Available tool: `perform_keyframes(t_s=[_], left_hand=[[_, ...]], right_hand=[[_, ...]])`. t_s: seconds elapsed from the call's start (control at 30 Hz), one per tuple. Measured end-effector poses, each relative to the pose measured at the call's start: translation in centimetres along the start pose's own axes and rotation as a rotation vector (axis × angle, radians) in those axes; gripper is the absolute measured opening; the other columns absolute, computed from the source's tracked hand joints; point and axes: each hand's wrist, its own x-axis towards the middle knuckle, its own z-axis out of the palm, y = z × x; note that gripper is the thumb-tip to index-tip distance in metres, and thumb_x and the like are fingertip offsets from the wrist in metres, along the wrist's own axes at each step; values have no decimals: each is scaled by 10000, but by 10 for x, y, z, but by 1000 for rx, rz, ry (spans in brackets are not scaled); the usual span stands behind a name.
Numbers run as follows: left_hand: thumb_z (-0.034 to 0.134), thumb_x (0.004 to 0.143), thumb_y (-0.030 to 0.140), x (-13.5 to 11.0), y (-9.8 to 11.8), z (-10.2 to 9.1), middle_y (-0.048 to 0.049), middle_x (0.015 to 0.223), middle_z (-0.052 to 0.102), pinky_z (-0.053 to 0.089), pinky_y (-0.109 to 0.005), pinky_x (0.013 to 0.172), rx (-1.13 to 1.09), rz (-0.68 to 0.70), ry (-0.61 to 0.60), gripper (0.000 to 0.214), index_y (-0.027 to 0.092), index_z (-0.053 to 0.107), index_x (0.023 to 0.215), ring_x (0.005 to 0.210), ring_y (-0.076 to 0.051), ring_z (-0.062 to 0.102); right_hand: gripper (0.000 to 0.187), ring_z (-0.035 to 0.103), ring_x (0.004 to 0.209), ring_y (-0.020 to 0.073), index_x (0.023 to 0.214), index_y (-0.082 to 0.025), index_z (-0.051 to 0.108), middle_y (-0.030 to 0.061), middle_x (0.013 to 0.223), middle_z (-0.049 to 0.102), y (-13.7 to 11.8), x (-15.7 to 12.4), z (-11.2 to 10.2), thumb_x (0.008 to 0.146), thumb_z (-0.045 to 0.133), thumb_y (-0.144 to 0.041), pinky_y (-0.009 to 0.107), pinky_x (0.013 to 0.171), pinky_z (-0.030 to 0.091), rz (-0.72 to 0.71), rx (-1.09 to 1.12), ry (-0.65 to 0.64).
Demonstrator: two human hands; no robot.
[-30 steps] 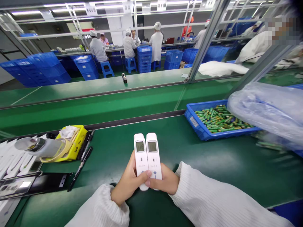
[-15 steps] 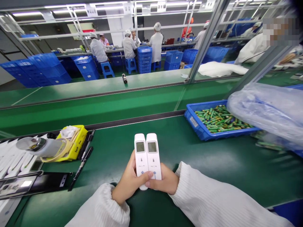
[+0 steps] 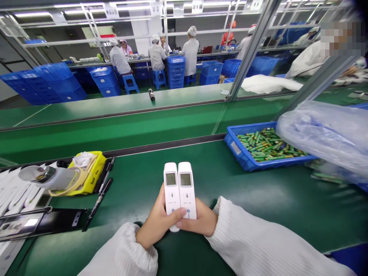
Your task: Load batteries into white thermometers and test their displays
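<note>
Two white infrared thermometers stand side by side and touching, with their small grey screens facing me. My left hand (image 3: 156, 222) is closed around the left thermometer (image 3: 171, 195), its thumb across the lower front. My right hand (image 3: 202, 220) grips the right thermometer (image 3: 186, 193), with the thumb over its lower end. Both thumbs meet near the bottom buttons. Faint characters show on the left screen; the right screen looks blank. My fingers behind the thermometers are hidden.
At left are a yellow tray (image 3: 99, 168), a clear-ended white container (image 3: 61, 178), pens (image 3: 97, 205) and a row of white devices (image 3: 17, 188). At right, a blue bin (image 3: 243, 163) holds many green batteries beside a plastic bag (image 3: 322, 126). Other people work beyond the frame.
The characters on the left thermometer's screen look fainter than before. Both hands keep the same grip and place.
</note>
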Motion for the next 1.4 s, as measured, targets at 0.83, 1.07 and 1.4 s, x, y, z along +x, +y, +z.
perform_keyframes(t_s=[0.83, 1.07, 1.4], left_hand=[[686, 783, 312, 0, 2, 2, -69, 1051, 651, 518, -362, 833, 23, 81, 278, 549, 204, 362, 1214, 917, -207, 638], [686, 784, 310, 2, 0, 1, -47, 1005, 656, 515, -365, 827, 32, 88, 274, 515, 210, 369, 1177, 827, -174, 641], [691, 775, 333, 3, -4, -1, -104, 1176, 614, 494, -400, 869, 45, 71, 290, 541, 210, 358, 1183, 1017, -250, 618]], right_hand=[[498, 446, 510, 86, 771, -140, 588, -20, 566, 505, -12, 2, 3, 732, 619, -635, 228, 480, 378, 139, -178, 158], [513, 494, 587, 93, 1029, -149, 554, 18, 770, 578, -7, 2, 2, 744, 669, -559, 229, 517, 426, 90, -84, 251], [515, 595, 717, 134, 1065, -181, 506, 58, 923, 630, -5, 3, 0, 739, 699, -530, 251, 585, 478, 71, 1, 268]])
